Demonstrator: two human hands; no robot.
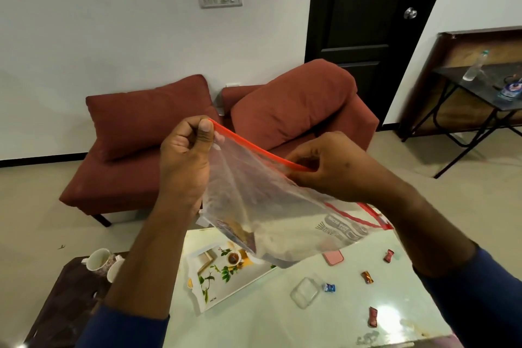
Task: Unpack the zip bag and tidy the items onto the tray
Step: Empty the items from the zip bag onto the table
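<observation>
I hold a clear zip bag (pixel 262 200) with a red zip strip up in the air above the table. My left hand (pixel 185 155) pinches the left end of the strip. My right hand (pixel 330 164) pinches the strip farther right. The bag hangs down with some items bunched at its bottom; I cannot tell what they are. Below it lies a white tray (pixel 223 288) with a leaf and teacup print. Wrapped candies lie loose on the glass table (pixel 282 319): a red candy (pixel 388 256), a brown candy (pixel 367 277), a blue candy (pixel 329 287) and a second red candy (pixel 372 316).
A small clear lidded box (pixel 305 292) and a pink flat thing (pixel 333 257) lie on the table. Two mugs (pixel 101 261) stand on a dark side table at the left. A red sofa (pixel 197 135) stands beyond, and a black folding table with bottles (pixel 485 85) at the right.
</observation>
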